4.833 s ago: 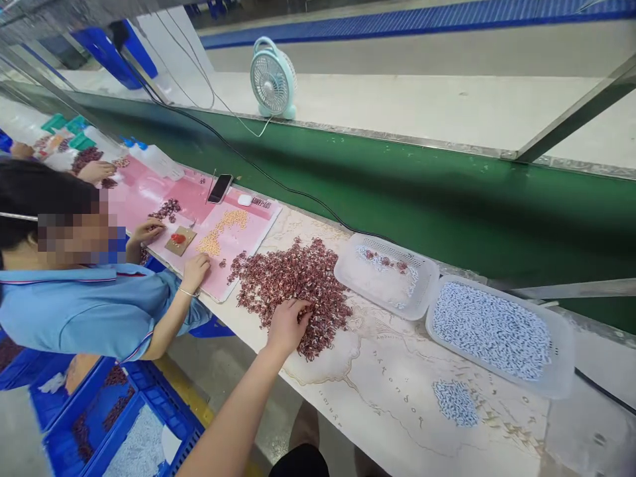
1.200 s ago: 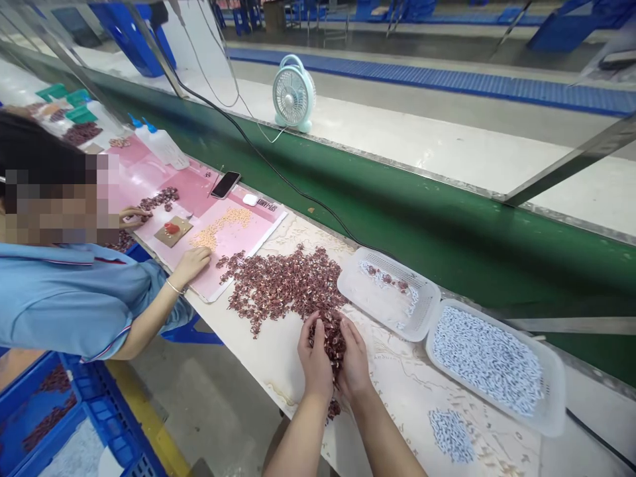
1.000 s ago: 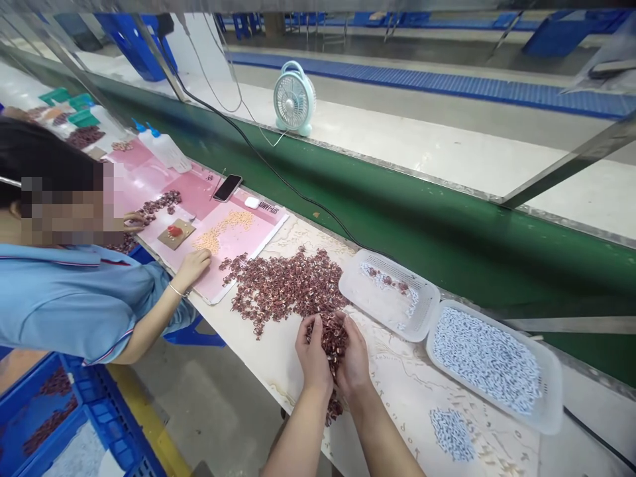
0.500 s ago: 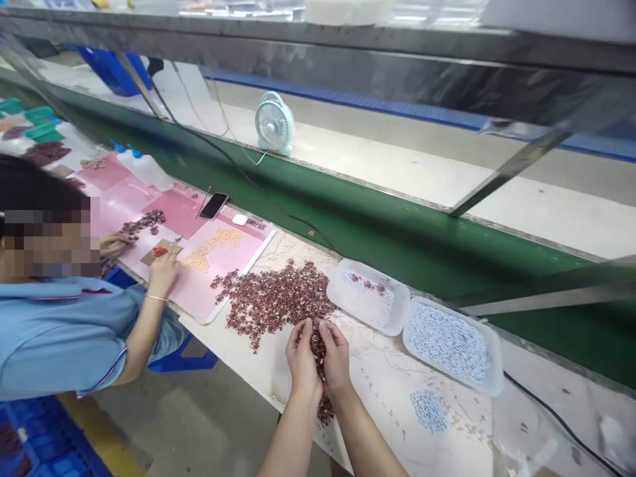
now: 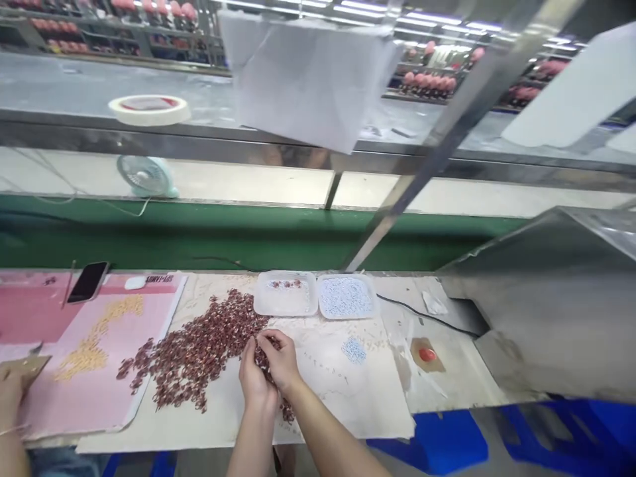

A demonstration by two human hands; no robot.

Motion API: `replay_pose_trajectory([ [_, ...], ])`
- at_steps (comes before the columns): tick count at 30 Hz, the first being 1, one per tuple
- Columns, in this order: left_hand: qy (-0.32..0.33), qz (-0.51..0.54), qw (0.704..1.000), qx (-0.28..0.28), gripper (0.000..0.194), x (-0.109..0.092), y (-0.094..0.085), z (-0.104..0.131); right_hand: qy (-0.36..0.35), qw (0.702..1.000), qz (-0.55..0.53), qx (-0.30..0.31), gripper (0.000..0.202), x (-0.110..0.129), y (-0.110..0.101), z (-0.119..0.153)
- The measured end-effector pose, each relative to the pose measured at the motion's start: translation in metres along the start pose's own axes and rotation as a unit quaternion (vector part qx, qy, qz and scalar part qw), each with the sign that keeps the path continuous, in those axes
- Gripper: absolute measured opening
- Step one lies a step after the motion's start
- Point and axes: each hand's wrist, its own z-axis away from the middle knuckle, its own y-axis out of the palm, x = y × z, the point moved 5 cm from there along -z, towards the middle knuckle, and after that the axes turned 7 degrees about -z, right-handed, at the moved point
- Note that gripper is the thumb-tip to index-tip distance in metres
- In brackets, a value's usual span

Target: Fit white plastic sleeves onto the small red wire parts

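Observation:
A wide heap of small dark-red pieces lies on the pale map-printed sheet on the workbench. My left hand and my right hand are cupped together at the heap's right edge, closed around a handful of the red pieces. A few more red pieces show below my wrists. Behind my hands stand two clear plastic trays: the left tray holds a few red and white pieces, the right tray is full of small white-blue pieces.
A small pile of white-blue pieces lies right of my hands. A pink mat with yellow grains, a phone and a co-worker's hand are at left. A green conveyor belt, a fan and a tape roll lie behind.
My view has lifted and swung right, so the co-worker is nearly out of frame. My two hands stay cupped together on the red pieces at the heap's edge.

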Motion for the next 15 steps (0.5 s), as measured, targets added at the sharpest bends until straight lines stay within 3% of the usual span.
replay_pose_trajectory([
  [4,-0.013,-0.021,1.0,0.01,0.027,-0.004,0.017,0.015,-0.025,0.999,0.003,-0.036,0.022,0.025,-0.009,0.006],
  [8,-0.035,-0.036,0.998,0.046,0.025,0.001,0.045,0.046,-0.051,0.996,0.005,-0.068,0.023,0.063,-0.035,0.016],
  [12,-0.055,-0.058,0.994,0.077,0.024,0.023,0.067,0.088,-0.068,0.994,0.006,-0.09,0.023,0.09,-0.078,0.036],
  [15,-0.07,-0.077,0.99,0.09,0.022,0.053,0.077,0.126,-0.069,0.991,-0.002,-0.115,0.023,0.098,-0.124,0.061],
])
